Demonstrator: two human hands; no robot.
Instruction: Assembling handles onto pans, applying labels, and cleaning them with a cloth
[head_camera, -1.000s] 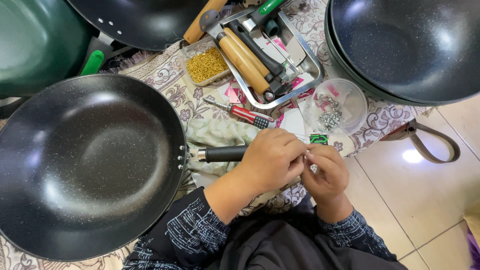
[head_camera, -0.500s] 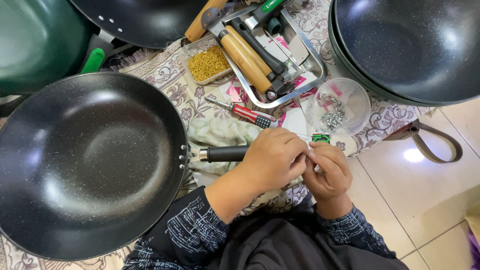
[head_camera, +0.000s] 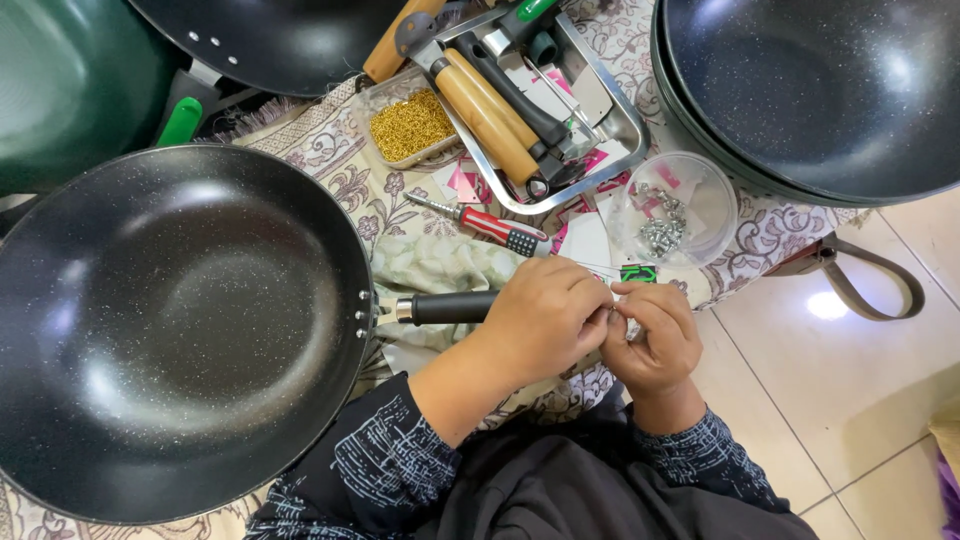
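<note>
The left hand (head_camera: 540, 320) clenches the black handle (head_camera: 450, 307) of the big dark wok (head_camera: 175, 330), which fills the worktop's left. The right hand (head_camera: 652, 335) pinches something too small to tell, touching the left. Just beyond lie a red screwdriver (head_camera: 480, 222) and a clear bowl of screws (head_camera: 672, 208); little room between.

Your left hand (head_camera: 545, 320) covers the handle (head_camera: 450, 307) end of the wok (head_camera: 180, 330) at the cloth's (head_camera: 420, 255) left edge, touching your right hand (head_camera: 655, 335). Behind them lies a screwdriver (head_camera: 485, 225), then the tray (head_camera: 625, 140) of tools; the screw bowl (head_camera: 700, 205) sits right of it.
</note>
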